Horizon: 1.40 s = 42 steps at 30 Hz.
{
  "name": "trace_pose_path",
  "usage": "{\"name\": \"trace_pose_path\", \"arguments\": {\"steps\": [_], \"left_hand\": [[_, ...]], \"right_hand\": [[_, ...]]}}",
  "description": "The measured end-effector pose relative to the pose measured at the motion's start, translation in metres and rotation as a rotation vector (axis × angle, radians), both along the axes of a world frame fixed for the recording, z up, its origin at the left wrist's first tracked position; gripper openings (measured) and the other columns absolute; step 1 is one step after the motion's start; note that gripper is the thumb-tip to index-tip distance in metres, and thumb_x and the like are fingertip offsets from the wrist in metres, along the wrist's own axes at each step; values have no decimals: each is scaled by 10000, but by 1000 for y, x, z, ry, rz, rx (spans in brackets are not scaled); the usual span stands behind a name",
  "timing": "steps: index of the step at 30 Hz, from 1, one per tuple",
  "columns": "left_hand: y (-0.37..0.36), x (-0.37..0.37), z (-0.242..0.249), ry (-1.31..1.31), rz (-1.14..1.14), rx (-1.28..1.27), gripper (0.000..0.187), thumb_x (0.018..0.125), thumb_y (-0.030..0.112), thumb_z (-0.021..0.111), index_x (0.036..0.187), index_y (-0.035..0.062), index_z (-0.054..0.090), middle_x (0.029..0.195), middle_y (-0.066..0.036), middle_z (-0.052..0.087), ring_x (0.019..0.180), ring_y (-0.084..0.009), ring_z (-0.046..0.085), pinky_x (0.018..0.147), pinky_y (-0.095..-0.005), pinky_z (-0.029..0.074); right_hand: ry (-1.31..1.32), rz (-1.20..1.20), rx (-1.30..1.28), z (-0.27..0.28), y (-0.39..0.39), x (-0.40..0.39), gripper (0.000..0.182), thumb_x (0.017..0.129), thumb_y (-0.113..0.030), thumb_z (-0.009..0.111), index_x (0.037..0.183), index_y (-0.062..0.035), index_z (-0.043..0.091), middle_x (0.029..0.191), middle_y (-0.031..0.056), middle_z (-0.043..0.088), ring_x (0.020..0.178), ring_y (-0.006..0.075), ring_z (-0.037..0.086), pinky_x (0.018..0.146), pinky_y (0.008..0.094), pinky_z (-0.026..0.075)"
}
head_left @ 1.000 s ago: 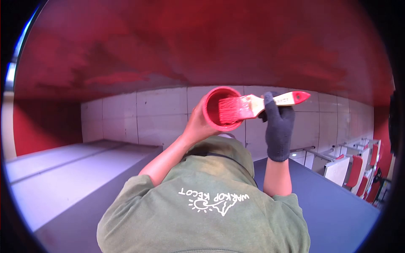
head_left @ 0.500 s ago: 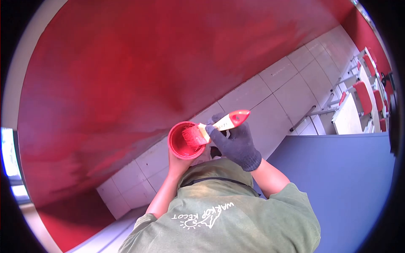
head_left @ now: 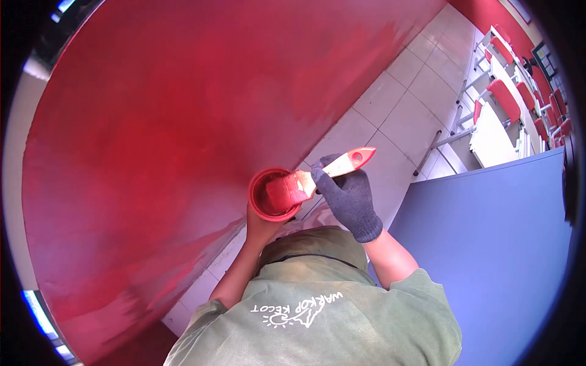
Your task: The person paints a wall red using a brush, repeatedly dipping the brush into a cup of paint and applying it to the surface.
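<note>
The red cup (head_left: 252, 199) is held by the left hand (head_left: 262, 229), closed around its side. Over the cup's mouth, the brush (head_left: 305, 184) is pinched by the gloved right hand (head_left: 353, 201). Left of the cup, room is bounded by the red wall (head_left: 177, 128); more is given rightward.

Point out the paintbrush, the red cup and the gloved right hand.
Paintbrush (head_left: 340, 165): head view, on the pale part of its handle.
Red cup (head_left: 268, 217): head view, on the lower part of its rim.
Gloved right hand (head_left: 354, 204): head view, on the back of the dark glove.
</note>
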<state>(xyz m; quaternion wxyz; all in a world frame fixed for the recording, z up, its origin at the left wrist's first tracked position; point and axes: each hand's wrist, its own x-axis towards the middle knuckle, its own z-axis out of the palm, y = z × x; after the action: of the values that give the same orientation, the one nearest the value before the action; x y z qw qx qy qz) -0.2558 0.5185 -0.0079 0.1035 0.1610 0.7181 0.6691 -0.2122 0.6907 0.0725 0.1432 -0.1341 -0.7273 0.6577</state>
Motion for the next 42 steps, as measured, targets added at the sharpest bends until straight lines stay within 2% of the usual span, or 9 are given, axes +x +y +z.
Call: {"name": "trace_pose_path", "arguments": {"steps": [7, 9, 11, 18, 24, 30, 33, 37, 42], "left_hand": [[19, -33, -12, -80, 2, -29, 814, 543, 94, 867, 1230, 36, 434, 1195, -106, 523, 1088, -208, 531, 906, -347, 455], [27, -40, -22, 38, 64, -92, 831, 551, 101, 867, 1247, 39, 416, 1209, -105, 511, 1101, -214, 520, 918, -354, 443], [25, -47, -61, -110, 56, -157, 831, 560, 113, 869, 1249, 44, 409, 1210, -104, 507, 1107, -217, 511, 918, -356, 437], [47, -46, -31, -202, 161, -230, 688, 630, 74, 828, 1202, 38, 448, 1205, -85, 507, 1098, -203, 506, 896, -349, 443], [27, -47, -24, -32, 142, -268, 668, 664, 34, 787, 1236, 40, 442, 1232, -84, 500, 1136, -195, 483, 948, -340, 413], [-1, -50, -25, -39, 70, -374, 669, 724, -39, 656, 1322, 40, 366, 1301, -101, 455, 1207, -225, 436, 1017, -352, 355], [2, -52, -17, -39, 53, -298, 717, 730, -30, 653, 1354, 44, 308, 1318, -105, 435, 1220, -231, 422, 1033, -358, 338], [8, -50, -14, 33, -37, -212, 753, 733, -9, 666, 1369, 45, 267, 1328, -107, 421, 1232, -235, 410, 1046, -367, 322], [10, -46, -15, 45, -40, -170, 754, 733, 2, 679, 1367, 39, 272, 1330, -109, 417, 1230, -236, 408, 1054, -364, 311]], "right_hand": [[-107, -67, -446, -19, 24, -29, 241, 883, -220, 587, 921, 17, 563, 727, 86, 596, 604, 158, 587, 516, 281, 479], [19, -162, -857, -37, 35, -41, 249, 898, -218, 558, 964, 21, 541, 765, 107, 595, 626, 171, 596, 533, 287, 488], [84, -172, -985, -57, 53, -54, 288, 908, -232, 539, 1033, 26, 510, 806, 121, 592, 672, 204, 616, 577, 304, 504], [212, -449, -967, -144, 75, -114, 292, 890, -208, 580, 1078, 3, 509, 884, 130, 611, 742, 226, 639, 614, 322, 536], [158, -653, -845, -194, 43, -147, 240, 874, -141, 601, 1056, -3, 527, 886, 100, 611, 780, 197, 640, 644, 309, 543], [367, -563, -684, -142, 14, -172, 195, 893, -138, 570, 1025, 0, 530, 873, 98, 612, 775, 188, 638, 655, 302, 539], [404, -630, -724, -154, 19, -161, 198, 896, -148, 567, 1028, -4, 533, 870, 94, 613, 778, 180, 636, 652, 294, 534], [93, -690, -714, -200, 23, -158, 207, 890, -179, 586, 1011, -15, 544, 853, 79, 614, 748, 153, 622, 646, 283, 529], [305, -593, -455, -165, 6, -183, 177, 895, -153, 578, 1011, -24, 544, 892, 80, 606, 765, 155, 619, 656, 285, 528]]}}
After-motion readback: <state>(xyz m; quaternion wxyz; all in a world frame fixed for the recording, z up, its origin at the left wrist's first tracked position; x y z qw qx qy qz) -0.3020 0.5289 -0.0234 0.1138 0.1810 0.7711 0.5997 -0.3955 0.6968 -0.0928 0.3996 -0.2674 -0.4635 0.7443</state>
